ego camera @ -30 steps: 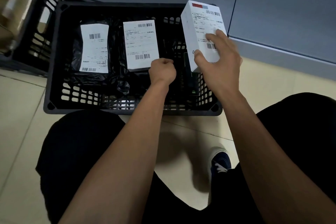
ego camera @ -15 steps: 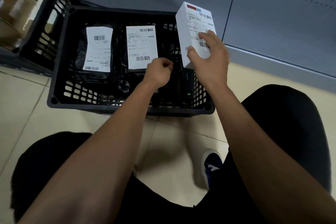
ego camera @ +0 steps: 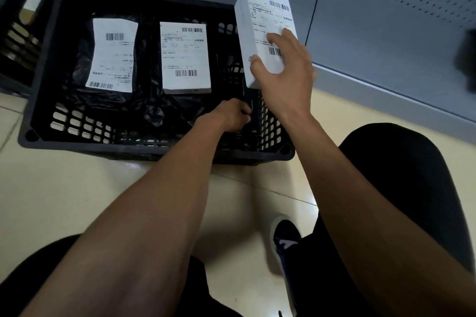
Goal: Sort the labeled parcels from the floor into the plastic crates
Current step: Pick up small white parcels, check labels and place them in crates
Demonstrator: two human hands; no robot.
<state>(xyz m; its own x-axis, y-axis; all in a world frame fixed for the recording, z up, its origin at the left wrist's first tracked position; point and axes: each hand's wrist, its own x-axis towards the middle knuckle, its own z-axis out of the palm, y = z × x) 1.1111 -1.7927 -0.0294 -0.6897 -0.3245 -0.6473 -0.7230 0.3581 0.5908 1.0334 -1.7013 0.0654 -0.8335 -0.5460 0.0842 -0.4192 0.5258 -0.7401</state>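
While two labeled parcels (ego camera: 112, 55) already lie in the black crate (ego camera: 38, 100), the right hand (ego camera: 284, 72) grips a white box (ego camera: 262, 31) at its 2 o'clock corner, not yet placed, and the left hand (ego camera: 228, 114) curls its fingers on a dark item (ego camera: 253, 108) at 4 o'clock.

white box (ego camera: 260, 26): shipping label with barcodes and a red and blue strip at the top; the printed lines are too blurred to read.
middle parcel (ego camera: 185, 56): white label, one barcode at top and one at bottom, text not legible.
left parcel (ego camera: 112, 55): curled white label, two barcodes, text not legible.
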